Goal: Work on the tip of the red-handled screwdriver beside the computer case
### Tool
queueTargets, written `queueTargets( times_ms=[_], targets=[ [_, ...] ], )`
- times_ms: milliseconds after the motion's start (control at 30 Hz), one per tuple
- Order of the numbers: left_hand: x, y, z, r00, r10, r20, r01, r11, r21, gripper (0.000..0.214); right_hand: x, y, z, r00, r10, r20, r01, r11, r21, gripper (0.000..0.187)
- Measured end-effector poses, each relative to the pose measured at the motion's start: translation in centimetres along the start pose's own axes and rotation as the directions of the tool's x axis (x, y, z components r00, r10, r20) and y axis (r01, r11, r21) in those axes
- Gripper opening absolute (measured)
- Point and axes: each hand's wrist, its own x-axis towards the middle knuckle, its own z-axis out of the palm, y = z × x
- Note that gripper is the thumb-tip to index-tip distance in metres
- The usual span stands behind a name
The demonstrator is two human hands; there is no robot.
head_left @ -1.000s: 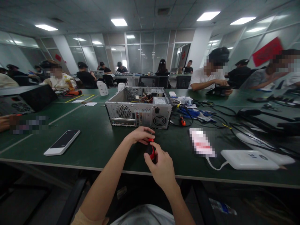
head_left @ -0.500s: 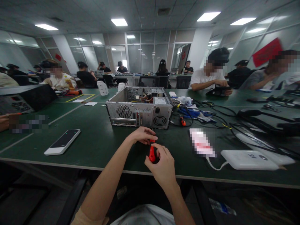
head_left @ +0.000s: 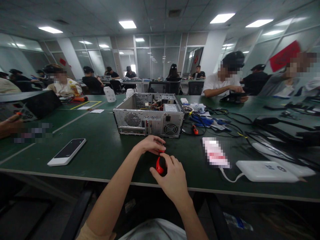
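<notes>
A screwdriver with a red and black handle (head_left: 159, 166) points toward the back panel of an open computer case (head_left: 156, 123). My right hand (head_left: 174, 173) is curled around the handle's right side, and its thumb is spread off to the left. Ahead of it, my left hand (head_left: 152, 144) is closed around the front red part of the screwdriver, close to the bottom edge of the case. The tip and whatever it touches are hidden by my left fingers.
Left on the green table (head_left: 105, 163) lies a white handheld device (head_left: 67, 152). To the right are a pixelated phone (head_left: 215, 152), a white power bank (head_left: 267, 171), a second screwdriver (head_left: 195, 130), blue gloves (head_left: 212, 122) and black cables. Co-workers sit around the room.
The screwdriver handle has rotated, with more of its black side showing. My right thumb has opened out to the left. My left hand has barely moved.
</notes>
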Motion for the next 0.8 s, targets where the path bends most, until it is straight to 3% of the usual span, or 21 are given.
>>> queueTargets(
  times_ms=[100, 233, 433, 633, 800],
  targets=[
    [0.2, -0.3, -0.2, 1.0, 0.004, 0.017, -0.003, 0.999, -0.032, 0.059, 0.0, -0.2, -0.3, 0.998, -0.028, 0.058, 0.028, 1.0, 0.013, 0.055],
    [0.4, -0.5, -0.3, 1.0, 0.007, 0.03, -0.006, 0.999, -0.051, 0.055, 0.1, -0.1, -0.6, 0.996, -0.043, 0.078, 0.04, 0.998, 0.045, 0.036],
    [0.3, -0.1, -0.1, 0.999, -0.02, 0.033, 0.02, 1.0, -0.004, 0.052, 0.1, 0.3, -0.1, 0.999, 0.033, -0.032, -0.03, 0.994, 0.102, 0.038],
    [-0.1, 0.3, 0.0, 1.0, 0.017, 0.025, -0.019, 0.996, 0.087, 0.054, -0.1, 0.5, 0.5, 0.983, 0.038, -0.181, -0.005, 0.983, 0.181, 0.037],
    [0.0, 0.1, 0.2, 1.0, 0.02, -0.002, -0.019, 0.99, 0.14, 0.057, -0.1, 0.6, 0.5, 0.982, 0.003, -0.188, 0.036, 0.978, 0.204, 0.037]
  ],
)
